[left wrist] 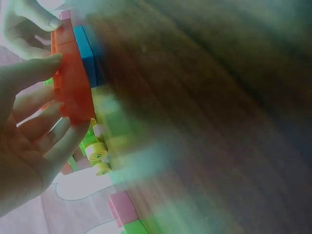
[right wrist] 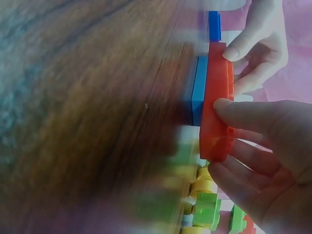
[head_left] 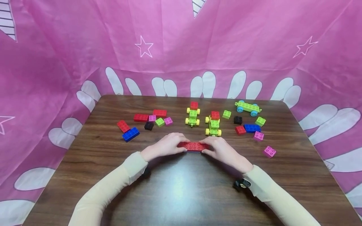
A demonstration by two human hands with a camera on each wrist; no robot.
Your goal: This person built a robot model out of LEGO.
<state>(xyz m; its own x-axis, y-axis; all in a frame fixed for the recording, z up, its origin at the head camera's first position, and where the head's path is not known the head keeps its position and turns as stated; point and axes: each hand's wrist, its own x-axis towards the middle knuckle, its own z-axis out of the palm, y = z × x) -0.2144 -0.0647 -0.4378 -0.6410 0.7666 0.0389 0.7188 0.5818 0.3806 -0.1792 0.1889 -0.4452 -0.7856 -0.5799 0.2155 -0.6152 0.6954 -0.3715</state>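
Facing pink cloth [head_left: 172, 28] across a brown worktop [head_left: 93, 150]. Pinching with part-closed left hand [head_left: 168, 145] and right hand [head_left: 222, 150], near mid-worktop, just in front of two yellow-wheeled vehicles [head_left: 193, 118]. Holding two red bricks [head_left: 189, 146] between thumbs and fingers by opposite ends, lined up atop a blue brick [right wrist: 197, 92].

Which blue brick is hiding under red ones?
The blue brick between the left hand and right hand, under the red bricks they hold. The far-left blue brick and far-right blue brick show bare tops.
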